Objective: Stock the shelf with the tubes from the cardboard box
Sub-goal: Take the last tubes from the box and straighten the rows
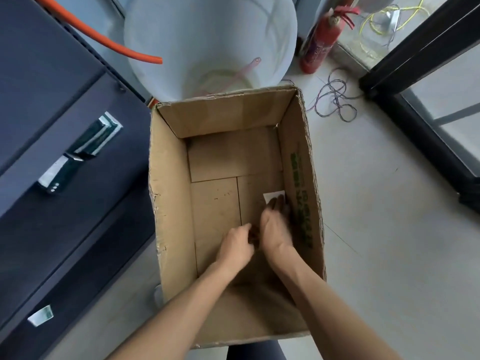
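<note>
Both hands are down inside the cardboard box [298,162], which serves as the landmark here. The right hand [275,229] reaches toward the box's right wall, its fingertips on a white tube [274,196] that lies on the box floor against that wall. The fingers seem to curl over the tube's near end, but motion blur hides whether they actually pinch it, so I cannot tell the grip. The left hand [236,246] sits just beside the right one, nearer the box's middle, with fingers curled; whether it holds anything is also unclear, since its fingertips are turned away and shadowed.

To do this pickup well, the fingers should probably slide under the tube from the wall side, where the cardboard gives a backstop, and close round the body of the tube, not its flat crimped end. The left hand could steady the box or take a second tube if one lies beneath the palms.

Only that one tube shows; the palms and forearms cover the near right part of the floor, so others may lie hidden there. To the left of the box stands a dark shelf [65,178] with a few tubes [97,136] already on it, cut off by the frame edge.
</note>
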